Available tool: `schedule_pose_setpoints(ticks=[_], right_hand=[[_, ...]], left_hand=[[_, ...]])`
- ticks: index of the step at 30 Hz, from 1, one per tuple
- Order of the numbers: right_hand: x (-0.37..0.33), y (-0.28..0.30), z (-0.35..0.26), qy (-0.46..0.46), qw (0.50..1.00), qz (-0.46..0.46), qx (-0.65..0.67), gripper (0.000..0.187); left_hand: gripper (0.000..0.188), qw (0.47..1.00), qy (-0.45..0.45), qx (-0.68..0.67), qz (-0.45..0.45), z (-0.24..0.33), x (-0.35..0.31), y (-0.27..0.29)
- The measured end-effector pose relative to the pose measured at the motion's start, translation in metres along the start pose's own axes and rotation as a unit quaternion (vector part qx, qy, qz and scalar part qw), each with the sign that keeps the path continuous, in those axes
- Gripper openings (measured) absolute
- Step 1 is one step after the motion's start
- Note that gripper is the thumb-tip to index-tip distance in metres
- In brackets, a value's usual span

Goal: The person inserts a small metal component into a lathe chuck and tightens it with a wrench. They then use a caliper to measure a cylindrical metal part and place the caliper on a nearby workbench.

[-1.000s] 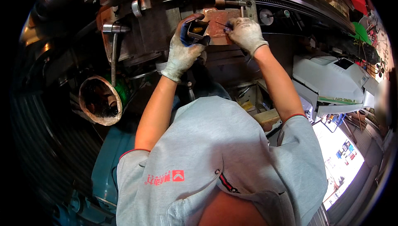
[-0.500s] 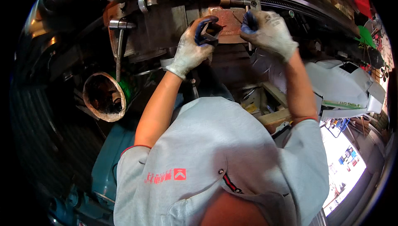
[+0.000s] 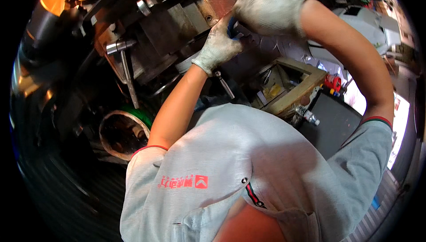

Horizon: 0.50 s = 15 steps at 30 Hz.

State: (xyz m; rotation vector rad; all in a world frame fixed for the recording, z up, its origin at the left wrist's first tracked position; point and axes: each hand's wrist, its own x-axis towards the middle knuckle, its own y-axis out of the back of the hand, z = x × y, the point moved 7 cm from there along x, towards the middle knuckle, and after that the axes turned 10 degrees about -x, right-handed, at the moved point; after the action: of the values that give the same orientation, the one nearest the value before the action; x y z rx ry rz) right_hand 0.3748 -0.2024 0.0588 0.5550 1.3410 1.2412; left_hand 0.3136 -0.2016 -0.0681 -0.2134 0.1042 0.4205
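Note:
Both of my hands wear whitish work gloves with blue on the finger side, and they meet in front of the machine. My left hand (image 3: 219, 49) is closed around a small grey angular metal piece (image 3: 238, 35), mostly covered by the gloves. Over it my right hand (image 3: 271, 9) curls with its back toward me. Its fingers are tucked out of sight at the left hand's fingertips, so what it grips cannot be made out. Just beyond the hands is a reddish-brown metal block (image 3: 223, 3).
To the left, a T-shaped handle (image 3: 126, 66) sticks out of the machine above a round open container (image 3: 103, 133). A wooden box frame (image 3: 306, 82) with small items, a clear plastic bottle (image 3: 307, 114) and a red object (image 3: 332, 82) lie right of my body.
My right hand has moved left and toward me, turned over, and come up against my left hand. The view has tilted and shifted, showing more of the right side.

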Motion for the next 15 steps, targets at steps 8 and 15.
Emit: schedule_pose_setpoints(ticks=[8, 15], right_hand=[[-0.144, -0.012, -0.033, -0.384, 0.73, 0.331, 0.459, 0.049], [-0.164, -0.092, -0.169, -0.534, 0.781, 0.235, 0.223, 0.056]], left_hand=[[0.062, 0.988, -0.024, -0.033, -0.148, 0.021, -0.025, -0.035], [0.046, 0.919, 0.003, 0.097, -0.383, -0.005, -0.08, -0.1]])
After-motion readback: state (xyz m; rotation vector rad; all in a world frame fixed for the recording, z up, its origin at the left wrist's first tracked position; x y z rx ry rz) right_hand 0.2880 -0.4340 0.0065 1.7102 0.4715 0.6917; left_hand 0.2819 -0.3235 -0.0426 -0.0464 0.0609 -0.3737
